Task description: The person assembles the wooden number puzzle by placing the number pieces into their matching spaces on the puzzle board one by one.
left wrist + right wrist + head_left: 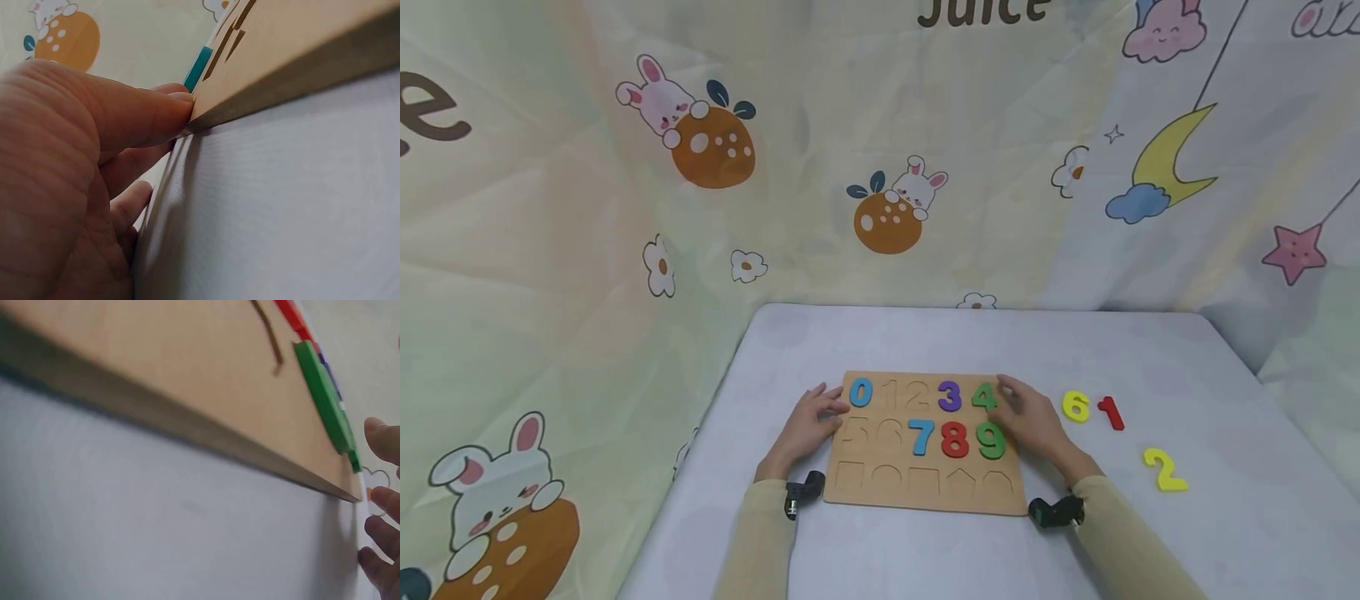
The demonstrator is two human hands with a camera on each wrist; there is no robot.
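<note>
A wooden number puzzle board (925,483) lies on the white table. Blue 0 (852,392), purple 3 (950,407), green 4 (977,397), blue 7 (918,440), red 8 (955,452) and green 9 (991,453) sit on it. At the board's left edge, my left hand (807,427) pinches it between thumb (153,115) and fingers. My right hand (1030,421) is at the right edge, thumb beside the 4 and 9. In the right wrist view its fingers (382,534) are spread and hold nothing.
Loose on the table to the right of the board lie a yellow 6 (1067,407), a red 1 (1111,413) and a yellow 2 (1165,479). A printed cloth backdrop (1000,108) hangs behind the table's far edge.
</note>
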